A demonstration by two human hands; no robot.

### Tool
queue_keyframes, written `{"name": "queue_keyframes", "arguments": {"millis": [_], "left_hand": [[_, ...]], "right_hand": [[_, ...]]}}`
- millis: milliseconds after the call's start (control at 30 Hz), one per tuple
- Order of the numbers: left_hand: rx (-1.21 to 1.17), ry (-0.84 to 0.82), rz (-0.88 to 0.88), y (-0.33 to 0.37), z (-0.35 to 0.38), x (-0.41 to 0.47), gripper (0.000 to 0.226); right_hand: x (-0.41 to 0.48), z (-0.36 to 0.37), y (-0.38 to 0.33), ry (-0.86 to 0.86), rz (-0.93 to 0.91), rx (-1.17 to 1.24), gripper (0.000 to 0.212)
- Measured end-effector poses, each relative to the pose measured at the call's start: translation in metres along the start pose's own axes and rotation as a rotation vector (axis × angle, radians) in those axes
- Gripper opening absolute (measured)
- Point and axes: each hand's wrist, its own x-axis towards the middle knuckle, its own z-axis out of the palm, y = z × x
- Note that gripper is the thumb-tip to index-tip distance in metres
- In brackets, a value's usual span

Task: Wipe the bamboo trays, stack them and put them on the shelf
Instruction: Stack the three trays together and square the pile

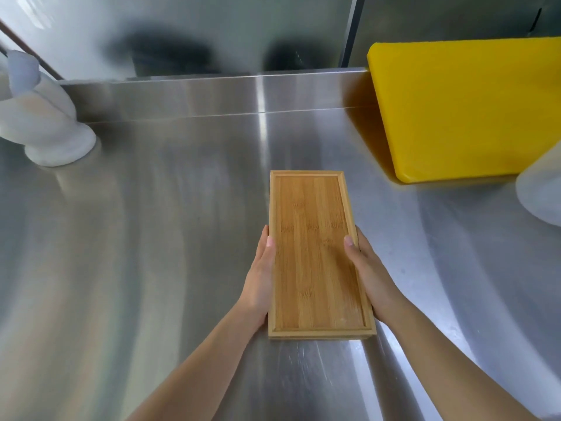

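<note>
Now both arms reach forward: the left hand (260, 279) and right hand (371, 276) clamp the long sides of the bamboo trays (317, 253), thumbs on the rims, above the steel table (151, 238).

Commercial kitchen by the look of it, brushed stainless steel counter (151, 238) with raised steel backsplash (182, 95), thick yellow cutting board (467, 107) leaning at the wall

Brushed steel counter (151, 253) meets a steel backsplash (197, 95); light streaks both.
</note>
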Motion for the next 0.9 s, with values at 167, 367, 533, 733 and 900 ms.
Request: {"name": "queue_keyframes", "arguments": {"millis": [167, 367, 533, 733, 900], "left_hand": [[0.023, 0.020, -0.013, 0.007, 0.002, -0.005, 0.056], [0.002, 0.008, -0.182, -0.009, -0.005, -0.013, 0.085], [0.061, 0.021, -0.128, -0.013, -0.002, -0.055, 0.057], [-0.035, 0.031, -0.209, -0.012, 0.007, -0.062, 0.055], [-0.103, 0.058, -0.201, -0.016, 0.006, -0.059, 0.054]], "right_hand": [[-0.001, 0.000, -0.002, 0.014, -0.003, 0.007, 0.061], [-0.015, -0.002, 0.008, 0.035, 0.059, 0.084, 0.064], [-0.043, -0.002, 0.028, 0.020, 0.080, 0.134, 0.077], [-0.047, 0.008, 0.031, 0.026, 0.067, 0.152, 0.064], [-0.046, 0.006, 0.032, 0.002, 0.075, 0.197, 0.069]]}}
